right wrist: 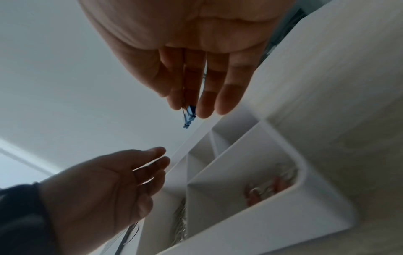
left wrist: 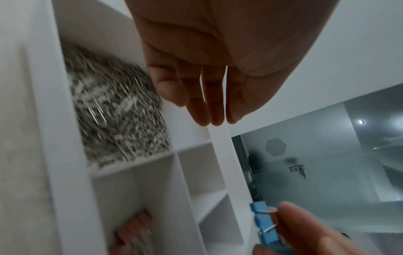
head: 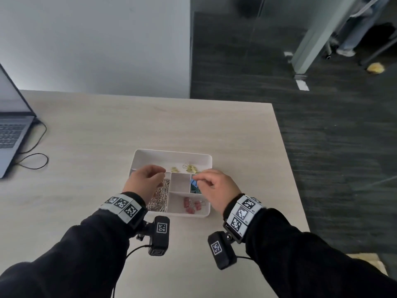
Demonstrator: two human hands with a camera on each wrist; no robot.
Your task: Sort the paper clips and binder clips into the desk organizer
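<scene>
The right hand (head: 214,190) pinches a blue binder clip (head: 193,182) by its wire handles, the clip jutting from the fingertips toward 9 o'clock, above the organizer's (head: 171,153) right middle compartment, where darker clips (head: 195,189) lie. The left hand (head: 144,182) hovers over the silver paper clips (head: 160,198) at the tray's 8 o'clock, fingers loosely curled, holding nothing. The organizer sits on the counter (head: 96,130). The head view alone shows yellow clips (head: 189,168) in the far compartment and red clips (head: 191,206) at 5 o'clock. The left wrist view shows the blue clip's (left wrist: 265,227) wire handles between the fingers (left wrist: 292,219); the right wrist view shows it only edge-on (right wrist: 188,117).
</scene>
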